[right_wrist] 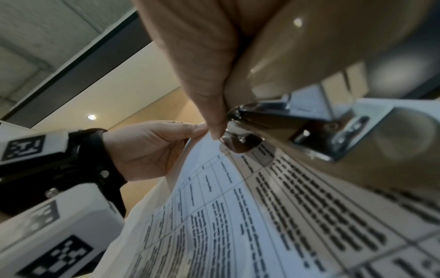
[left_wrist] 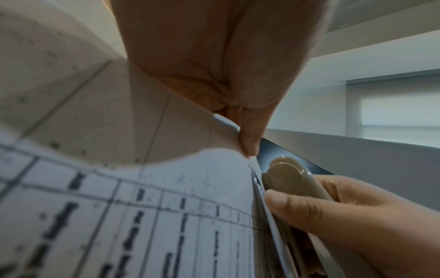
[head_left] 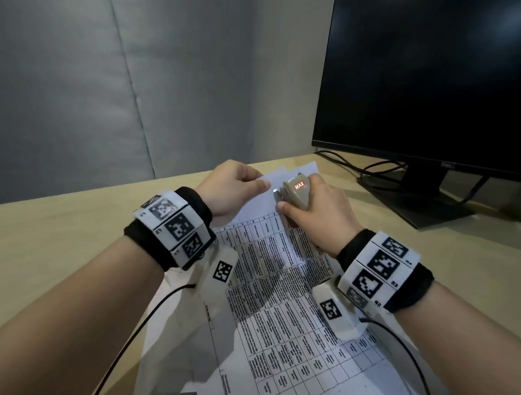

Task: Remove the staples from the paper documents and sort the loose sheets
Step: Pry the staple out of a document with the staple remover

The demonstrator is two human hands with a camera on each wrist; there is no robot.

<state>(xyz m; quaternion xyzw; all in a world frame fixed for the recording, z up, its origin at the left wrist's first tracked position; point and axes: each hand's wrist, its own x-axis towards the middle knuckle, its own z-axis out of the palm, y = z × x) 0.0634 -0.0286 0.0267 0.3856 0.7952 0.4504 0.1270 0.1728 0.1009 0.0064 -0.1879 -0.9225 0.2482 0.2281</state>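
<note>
A stapled paper document [head_left: 279, 286] printed with a table of text lies on the desk, its far end lifted. My left hand [head_left: 233, 187] pinches the far corner of the sheets [left_wrist: 214, 169] between thumb and fingers. My right hand [head_left: 315, 211] grips a beige staple remover [head_left: 296, 194] marked MAX. Its metal jaws [right_wrist: 240, 127] sit at the top edge of the paper, just beside my left thumb [head_left: 258, 185]. The staple itself is not visible. In the left wrist view the beige staple remover [left_wrist: 288, 178] shows behind the paper edge.
A dark monitor [head_left: 428, 82] on its stand [head_left: 415, 199] fills the right rear of the wooden desk [head_left: 60, 234], with cables [head_left: 357, 168] behind the papers. A grey partition wall [head_left: 109, 88] bounds the far side. Thin black wires [head_left: 149, 311] run from the wrist bands.
</note>
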